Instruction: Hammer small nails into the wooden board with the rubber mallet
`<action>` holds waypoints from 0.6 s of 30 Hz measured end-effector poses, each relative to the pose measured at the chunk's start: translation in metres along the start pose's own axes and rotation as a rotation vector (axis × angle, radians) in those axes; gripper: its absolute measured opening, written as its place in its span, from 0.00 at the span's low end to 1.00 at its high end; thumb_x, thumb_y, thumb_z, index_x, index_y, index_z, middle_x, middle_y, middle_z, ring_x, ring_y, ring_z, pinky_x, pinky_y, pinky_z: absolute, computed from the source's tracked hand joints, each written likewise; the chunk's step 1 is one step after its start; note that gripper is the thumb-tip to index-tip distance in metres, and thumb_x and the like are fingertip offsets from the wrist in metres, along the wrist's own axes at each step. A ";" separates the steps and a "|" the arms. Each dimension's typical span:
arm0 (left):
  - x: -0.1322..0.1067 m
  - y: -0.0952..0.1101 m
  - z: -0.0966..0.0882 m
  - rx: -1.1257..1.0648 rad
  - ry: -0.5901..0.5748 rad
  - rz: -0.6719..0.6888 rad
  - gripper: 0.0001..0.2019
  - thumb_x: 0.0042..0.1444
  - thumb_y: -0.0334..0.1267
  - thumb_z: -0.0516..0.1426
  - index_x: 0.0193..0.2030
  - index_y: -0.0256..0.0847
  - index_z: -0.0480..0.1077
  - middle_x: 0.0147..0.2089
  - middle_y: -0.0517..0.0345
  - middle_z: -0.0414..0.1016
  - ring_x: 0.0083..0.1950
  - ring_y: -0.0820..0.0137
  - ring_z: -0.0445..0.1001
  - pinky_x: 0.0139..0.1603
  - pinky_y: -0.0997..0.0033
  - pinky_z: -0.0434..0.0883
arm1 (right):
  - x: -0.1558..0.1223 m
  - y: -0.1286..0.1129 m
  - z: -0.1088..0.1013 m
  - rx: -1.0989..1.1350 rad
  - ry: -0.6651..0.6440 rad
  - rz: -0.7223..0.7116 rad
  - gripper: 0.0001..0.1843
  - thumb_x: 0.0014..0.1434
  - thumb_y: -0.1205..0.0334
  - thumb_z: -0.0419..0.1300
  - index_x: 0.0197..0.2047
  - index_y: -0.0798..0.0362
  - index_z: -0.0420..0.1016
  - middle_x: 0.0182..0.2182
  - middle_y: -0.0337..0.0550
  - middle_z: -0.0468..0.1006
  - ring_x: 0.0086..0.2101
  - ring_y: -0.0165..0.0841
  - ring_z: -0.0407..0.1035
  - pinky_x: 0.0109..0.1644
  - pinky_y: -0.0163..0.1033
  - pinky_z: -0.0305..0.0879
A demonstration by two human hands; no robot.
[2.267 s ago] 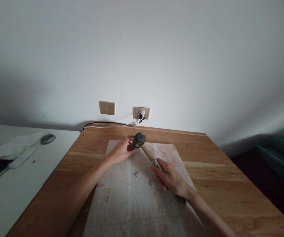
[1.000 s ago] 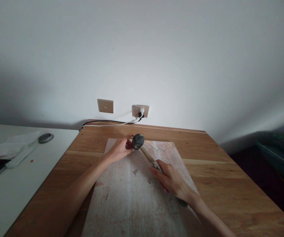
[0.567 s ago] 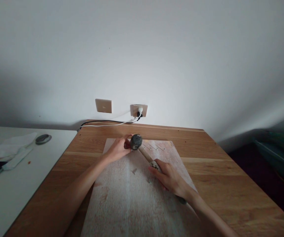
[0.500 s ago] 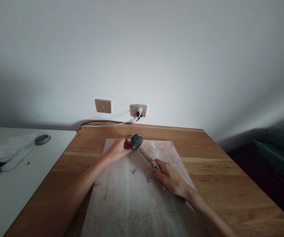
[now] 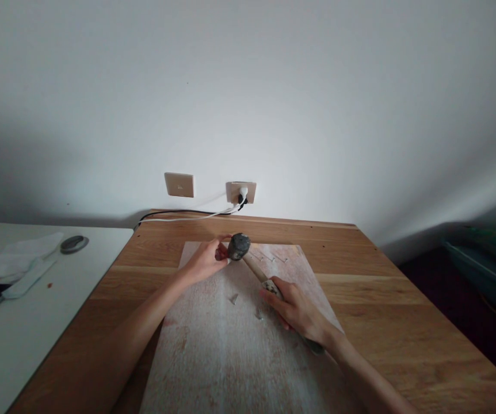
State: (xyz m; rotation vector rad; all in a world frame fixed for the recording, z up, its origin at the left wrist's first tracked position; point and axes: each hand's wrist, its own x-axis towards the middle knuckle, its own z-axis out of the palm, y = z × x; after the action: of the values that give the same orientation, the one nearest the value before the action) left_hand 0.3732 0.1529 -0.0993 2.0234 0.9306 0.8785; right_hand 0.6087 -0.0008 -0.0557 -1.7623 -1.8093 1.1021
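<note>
Right hand wrapped firmly round a black-headed, pale-handled mallet.
Its head, ahead-left of that grip, has barely shifted over the last second, suggesting a steady hold or light taps; the left hand curls narrowly beside it, contents hidden. Small metallic pieces lie left of the right grip, on a whitewashed wooden board.

Mallet in right hand, left hand alongside, board beneath
</note>
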 end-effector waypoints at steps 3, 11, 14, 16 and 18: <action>0.000 0.001 0.000 -0.017 -0.001 -0.007 0.33 0.49 0.24 0.60 0.65 0.38 0.69 0.36 0.59 0.81 0.36 0.67 0.79 0.39 0.71 0.73 | 0.000 -0.002 0.000 -0.020 0.019 -0.002 0.17 0.72 0.48 0.51 0.34 0.48 0.63 0.15 0.30 0.67 0.17 0.29 0.66 0.23 0.32 0.58; 0.000 0.005 -0.007 0.043 -0.041 -0.012 0.29 0.51 0.28 0.60 0.62 0.40 0.67 0.38 0.60 0.77 0.38 0.68 0.77 0.42 0.68 0.73 | -0.012 0.000 -0.006 -0.039 0.070 0.008 0.20 0.70 0.43 0.51 0.31 0.47 0.61 0.17 0.32 0.66 0.20 0.31 0.66 0.25 0.34 0.59; -0.002 0.022 -0.021 0.203 -0.045 0.056 0.18 0.52 0.31 0.61 0.51 0.40 0.71 0.43 0.56 0.74 0.42 0.65 0.74 0.45 0.66 0.71 | -0.021 0.008 -0.010 -0.041 0.098 0.021 0.21 0.70 0.42 0.51 0.31 0.47 0.60 0.16 0.31 0.66 0.19 0.30 0.64 0.25 0.35 0.58; -0.006 0.038 -0.028 0.276 -0.204 0.113 0.13 0.51 0.28 0.59 0.45 0.41 0.72 0.45 0.55 0.72 0.42 0.66 0.73 0.44 0.68 0.69 | -0.025 0.014 -0.011 -0.021 0.095 0.052 0.20 0.70 0.42 0.50 0.32 0.46 0.60 0.15 0.30 0.66 0.17 0.29 0.61 0.22 0.34 0.56; -0.012 0.055 -0.028 0.304 -0.460 0.150 0.15 0.48 0.24 0.58 0.41 0.43 0.74 0.43 0.58 0.71 0.40 0.68 0.73 0.41 0.70 0.67 | -0.027 0.020 -0.011 0.006 0.087 0.074 0.20 0.70 0.42 0.50 0.33 0.46 0.61 0.14 0.30 0.66 0.15 0.29 0.60 0.20 0.34 0.54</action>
State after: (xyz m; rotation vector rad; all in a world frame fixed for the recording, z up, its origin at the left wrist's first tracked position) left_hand 0.3626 0.1264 -0.0429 2.4398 0.6864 0.3251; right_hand 0.6338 -0.0255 -0.0574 -1.8576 -1.7010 1.0402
